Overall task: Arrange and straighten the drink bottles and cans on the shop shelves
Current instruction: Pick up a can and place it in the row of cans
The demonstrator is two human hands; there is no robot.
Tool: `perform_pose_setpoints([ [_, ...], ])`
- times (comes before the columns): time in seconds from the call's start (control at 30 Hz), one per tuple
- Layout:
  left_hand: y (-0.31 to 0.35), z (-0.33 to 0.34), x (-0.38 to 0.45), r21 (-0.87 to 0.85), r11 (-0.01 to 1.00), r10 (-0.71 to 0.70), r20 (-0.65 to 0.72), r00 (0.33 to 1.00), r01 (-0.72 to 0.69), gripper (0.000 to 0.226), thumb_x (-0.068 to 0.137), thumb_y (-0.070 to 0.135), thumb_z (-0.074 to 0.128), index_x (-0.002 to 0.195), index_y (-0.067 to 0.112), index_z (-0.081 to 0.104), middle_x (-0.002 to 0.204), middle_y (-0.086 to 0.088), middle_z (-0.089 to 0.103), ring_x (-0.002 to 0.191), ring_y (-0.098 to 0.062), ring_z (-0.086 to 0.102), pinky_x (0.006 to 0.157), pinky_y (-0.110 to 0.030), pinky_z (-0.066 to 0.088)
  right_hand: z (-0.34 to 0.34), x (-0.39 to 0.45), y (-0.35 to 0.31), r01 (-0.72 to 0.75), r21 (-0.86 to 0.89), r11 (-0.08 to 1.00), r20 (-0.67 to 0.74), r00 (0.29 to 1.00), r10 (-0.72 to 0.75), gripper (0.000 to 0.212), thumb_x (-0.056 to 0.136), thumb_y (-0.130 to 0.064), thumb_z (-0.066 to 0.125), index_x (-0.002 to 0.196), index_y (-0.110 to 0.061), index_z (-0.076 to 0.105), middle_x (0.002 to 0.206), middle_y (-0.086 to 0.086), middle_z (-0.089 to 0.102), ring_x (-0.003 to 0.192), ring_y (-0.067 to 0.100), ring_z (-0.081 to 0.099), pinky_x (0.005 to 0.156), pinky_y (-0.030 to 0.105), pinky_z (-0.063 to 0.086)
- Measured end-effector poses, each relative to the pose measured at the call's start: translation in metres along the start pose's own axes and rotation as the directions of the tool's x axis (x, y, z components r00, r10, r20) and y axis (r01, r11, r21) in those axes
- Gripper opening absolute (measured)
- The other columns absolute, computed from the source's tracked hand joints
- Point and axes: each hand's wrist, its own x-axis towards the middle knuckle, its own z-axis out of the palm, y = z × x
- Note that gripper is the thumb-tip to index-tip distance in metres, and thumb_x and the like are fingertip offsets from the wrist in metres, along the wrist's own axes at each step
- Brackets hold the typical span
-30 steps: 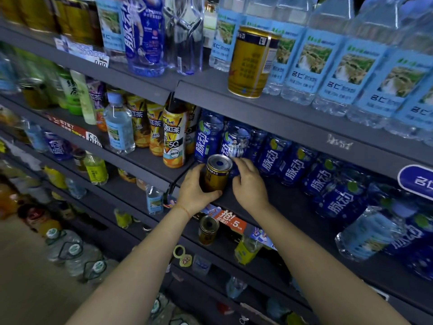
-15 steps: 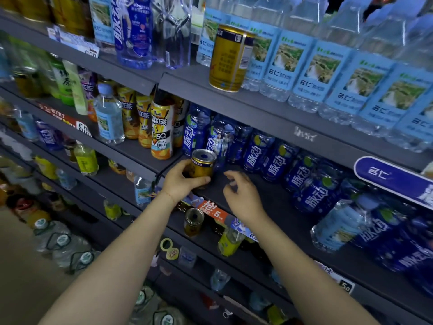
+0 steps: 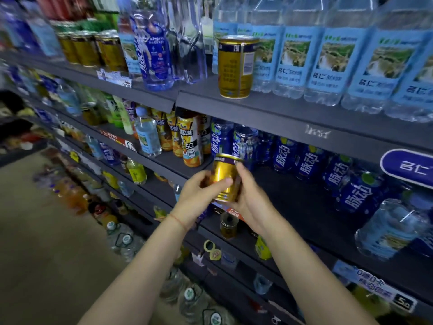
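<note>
1. A person stands at drink shelves; both bare hands hold one small gold can [image 3: 224, 178] in the air, just in front of the middle shelf [image 3: 304, 207] edge, near a row of blue bottles [image 3: 284, 158].
2. The left hand [image 3: 199, 195] wraps the can's left side, thumb across the front, fingers curled behind; the right hand [image 3: 248, 195] cups the right side and base, one fingertip up at the rim.
3. The can is upright, tilted a little; its top rim faces up and away.
4. It looks like a rigid metal can, smooth and glossy; likely a bit slippery, and fairly heavy for its size if full; it should not crush under a firm grip, though a drop could dent it.
5. The best hold seems to be round the middle of the wall, thumb opposite fingers, with the base supported; the rim gives a poorer purchase.
6. A taller gold can [image 3: 236, 66] stands alone on the top shelf [image 3: 281, 113], in front of the water bottles [image 3: 328, 62]; another small can [image 3: 228, 225] sits on the shelf below the hands.
7. Whether the held can is full cannot be told.
</note>
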Motion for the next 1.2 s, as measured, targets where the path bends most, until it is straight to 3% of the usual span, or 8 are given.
perform_pose_setpoints([
  [0.2, 0.013, -0.047, -0.01, 0.221, 0.957, 0.196, -0.027, 0.98, -0.186, 0.043, 0.063, 0.057, 0.078, 0.089, 0.023, 0.072, 0.089, -0.002, 0.072, 0.084, -0.017, 0.067, 0.079, -0.035, 0.054, 0.043, 0.003, 0.003, 0.056, -0.093, 0.994, -0.013, 0.998, -0.057, 0.056, 0.082, -0.04, 0.075, 0.132, -0.026, 0.054, 0.12, 0.007, 0.07, 0.108, 0.025, 0.068, 0.091, 0.047, 0.055],
  [0.33, 0.032, -0.131, -0.006, -0.025, 0.991, 0.123, -0.272, 0.954, -0.135, 0.046, 0.092, 0.042, 0.061, 0.064, 0.006, 0.07, 0.066, -0.006, 0.068, 0.068, -0.02, 0.063, 0.077, -0.04, 0.05, 0.112, 0.01, 0.001, -0.007, -0.007, 1.0, 0.034, 0.999, 0.007, 0.047, 0.085, -0.051, 0.064, 0.119, -0.018, 0.06, 0.096, 0.012, 0.073, 0.076, 0.027, 0.071, 0.061, 0.034, 0.052],
  [0.4, 0.04, -0.179, -0.003, -0.023, 0.987, 0.152, -0.231, 0.961, -0.162, 0.03, 0.094, 0.032, 0.06, 0.08, 0.009, 0.073, 0.078, -0.002, 0.07, 0.079, -0.018, 0.064, 0.076, -0.032, 0.049, 0.16, 0.021, 0.004, 0.017, -0.012, 1.0, 0.071, 0.997, -0.016, 0.046, 0.088, -0.051, 0.061, 0.119, -0.016, 0.061, 0.093, 0.015, 0.071, 0.068, 0.025, 0.069, 0.05, 0.03, 0.048],
  [0.47, 0.045, -0.228, 0.0, 0.032, 0.979, 0.201, -0.064, 0.978, -0.199, 0.018, 0.093, 0.031, 0.065, 0.109, 0.023, 0.069, 0.105, 0.005, 0.068, 0.099, -0.013, 0.064, 0.083, -0.024, 0.049, 0.217, 0.036, 0.008, 0.041, -0.029, 0.999, 0.091, 0.995, -0.038, 0.045, 0.088, -0.055, 0.06, 0.115, -0.019, 0.067, 0.102, 0.018, 0.071, 0.081, 0.032, 0.069, 0.065, 0.038, 0.048],
  [0.53, 0.046, -0.278, 0.003, 0.071, 0.959, 0.269, 0.086, 0.959, -0.275, 0.047, 0.086, 0.037, 0.072, 0.129, 0.041, 0.054, 0.126, 0.011, 0.057, 0.114, -0.005, 0.057, 0.093, -0.025, 0.05, 0.272, 0.054, 0.012, 0.043, -0.019, 0.999, 0.083, 0.996, -0.041, 0.045, 0.089, -0.057, 0.058, 0.112, -0.019, 0.069, 0.108, 0.019, 0.072, 0.095, 0.039, 0.066, 0.079, 0.046, 0.044],
  [0.67, 0.058, -0.367, 0.014, 0.105, 0.929, 0.346, 0.096, 0.933, -0.355, 0.076, 0.073, 0.043, 0.08, 0.139, 0.046, 0.043, 0.136, 0.018, 0.049, 0.113, 0.009, 0.054, 0.094, -0.027, 0.053, 0.353, 0.09, 0.017, 0.058, -0.056, 0.997, 0.095, 0.994, -0.053, 0.055, 0.093, -0.057, 0.051, 0.124, -0.013, 0.061, 0.098, 0.013, 0.074, 0.063, 0.024, 0.067, 0.04, 0.026, 0.041],
  [0.87, 0.078, -0.435, 0.06, 0.091, 0.911, 0.394, 0.092, 0.914, -0.402, 0.067, 0.068, 0.043, 0.086, 0.127, 0.046, 0.055, 0.127, 0.006, 0.061, 0.114, -0.008, 0.061, 0.1, -0.041, 0.052, 0.412, 0.144, 0.001, 0.205, -0.065, 0.977, -0.016, 0.978, -0.206, 0.041, 0.09, -0.045, 0.065, 0.126, -0.028, 0.055, 0.119, 0.008, 0.069, 0.102, 0.027, 0.071, 0.077, 0.047, 0.06],
  [1.2, 0.116, -0.499, 0.189, 0.253, 0.809, 0.553, -0.023, 0.833, -0.53, 0.054, 0.087, 0.01, 0.071, 0.137, 0.02, 0.054, 0.123, -0.001, 0.063, 0.11, -0.01, 0.061, 0.099, -0.032, 0.051, 0.453, 0.285, -0.074, 0.54, -0.315, 0.781, 0.013, 0.825, -0.565, 0.072, 0.055, -0.033, 0.092, 0.119, -0.037, 0.058, 0.119, -0.002, 0.067, 0.108, 0.017, 0.066, 0.09, 0.042, 0.057],
])
